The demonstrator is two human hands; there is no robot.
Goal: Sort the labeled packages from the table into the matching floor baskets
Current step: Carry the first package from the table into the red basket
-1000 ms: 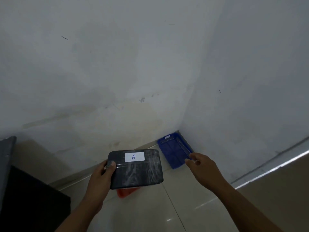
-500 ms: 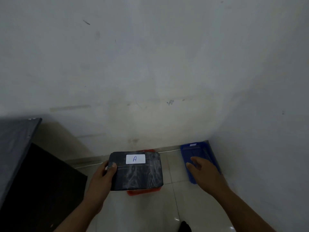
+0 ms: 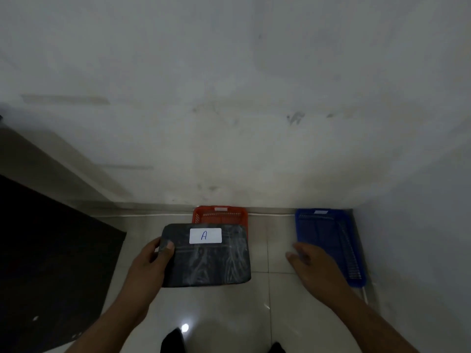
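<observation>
My left hand (image 3: 149, 264) grips the left edge of a flat black wrapped package (image 3: 211, 263) that carries a white label with the letter A. I hold it level, above the floor and over the near part of the red basket (image 3: 220, 215), which stands against the wall. A blue basket (image 3: 323, 235) stands on the floor to the right, in the corner; each basket has a small white label on its far rim. My right hand (image 3: 314, 266) hovers with nothing in it and its fingers loosely apart, in front of the blue basket's near left corner.
A dark table (image 3: 46, 263) fills the lower left. White walls meet in a corner at the right, behind the baskets. The floor is glossy light tile (image 3: 275, 296), and my dark shoe tips (image 3: 173, 340) show at the bottom edge.
The view has swung right and down, so both baskets now lie straight ahead. The package has stayed in my left hand and now hangs over the red basket. My right hand stays out in front.
</observation>
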